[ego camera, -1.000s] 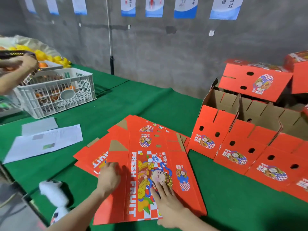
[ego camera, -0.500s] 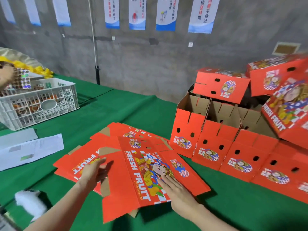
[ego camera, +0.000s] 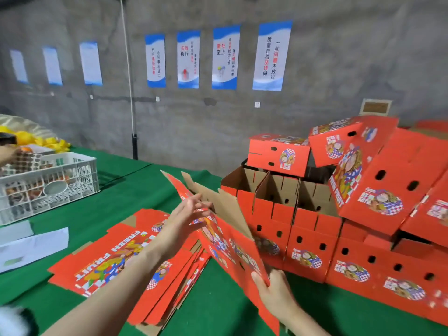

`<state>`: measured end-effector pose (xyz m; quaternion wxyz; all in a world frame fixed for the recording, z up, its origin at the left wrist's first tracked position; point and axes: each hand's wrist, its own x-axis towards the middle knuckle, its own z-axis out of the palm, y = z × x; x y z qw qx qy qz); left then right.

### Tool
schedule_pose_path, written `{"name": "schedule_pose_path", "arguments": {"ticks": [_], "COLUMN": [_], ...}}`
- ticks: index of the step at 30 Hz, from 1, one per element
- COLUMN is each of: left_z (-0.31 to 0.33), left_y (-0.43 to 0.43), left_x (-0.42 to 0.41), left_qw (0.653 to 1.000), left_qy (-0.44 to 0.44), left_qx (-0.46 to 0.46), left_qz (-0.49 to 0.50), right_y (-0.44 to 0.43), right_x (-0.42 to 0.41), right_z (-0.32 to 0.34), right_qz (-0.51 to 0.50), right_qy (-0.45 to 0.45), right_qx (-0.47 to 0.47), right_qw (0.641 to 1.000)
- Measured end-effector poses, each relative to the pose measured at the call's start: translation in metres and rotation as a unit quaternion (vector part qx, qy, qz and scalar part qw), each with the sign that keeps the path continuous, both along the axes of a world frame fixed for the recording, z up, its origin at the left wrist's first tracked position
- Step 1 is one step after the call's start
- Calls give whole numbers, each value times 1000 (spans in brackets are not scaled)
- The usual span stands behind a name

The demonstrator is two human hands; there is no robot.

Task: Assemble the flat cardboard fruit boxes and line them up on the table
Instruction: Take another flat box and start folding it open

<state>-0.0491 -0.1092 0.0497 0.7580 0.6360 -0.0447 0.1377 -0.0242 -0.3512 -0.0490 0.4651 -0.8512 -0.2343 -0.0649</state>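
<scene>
Lifted off the stack (ego camera: 109, 263) since before, one flat box (ego camera: 232, 246) now stands tilted and unfolded, the right hand (ego camera: 274, 289) gripping its lower edge, the left hand (ego camera: 185, 218) open against it, while many built boxes (ego camera: 308, 251) wait on the tabletop (ego camera: 135, 180), with the stack left to fold.

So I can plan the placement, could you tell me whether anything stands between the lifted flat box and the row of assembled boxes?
Nothing visible does. The lifted flat box, gripped by the right hand and touched by the left hand, tilts just before the assembled boxes; the flat stack lies on its other side.
</scene>
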Motion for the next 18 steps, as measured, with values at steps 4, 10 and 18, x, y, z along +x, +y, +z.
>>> {"name": "schedule_pose_path", "arguments": {"ticks": [4,10,18], "left_z": [20,31,57], "left_y": [-62,-163,-267], "left_x": [17,22,9], "left_qw": [995,983,982], "left_qy": [-55,-113,-38], "left_qx": [88,144,-103], "left_qz": [-3,-17,156], "right_y": [-56,-131,-189], "right_x": [-15,-51,-117], "right_z": [18,42,97], "right_qz": [-41,-65,108], "right_qy": [22,46,59], "right_qx": [59,109,173], "right_qw": [997,991,977]}}
